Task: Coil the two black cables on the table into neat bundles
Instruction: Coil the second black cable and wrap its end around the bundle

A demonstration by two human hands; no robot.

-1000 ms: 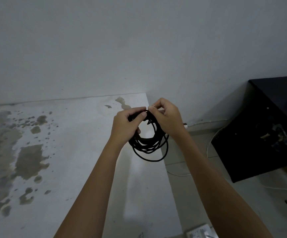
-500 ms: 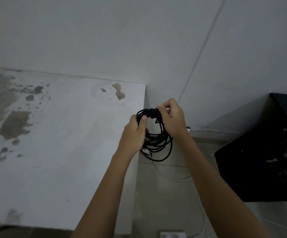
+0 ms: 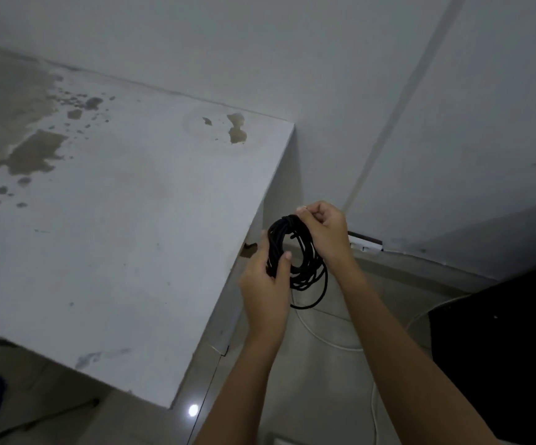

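Note:
A black cable (image 3: 305,271), wound into a coil of several loops, hangs in the air just past the right edge of the white table (image 3: 125,239). My left hand (image 3: 268,287) grips the coil's left side, thumb across the strands. At the top of the coil my right hand (image 3: 324,226) pinches the strands with curled fingers. One loose loop sags below the rest. No second black cable shows in this view.
The table top is stained with brown patches at the left and back. A black cabinet (image 3: 501,358) stands at the right. A white cord (image 3: 327,340) runs across the tiled floor below my hands. The white wall is close behind.
The view has swung left and down, so my hands with the coil now sit off the table's right edge. My left hand has slid lower on the coil.

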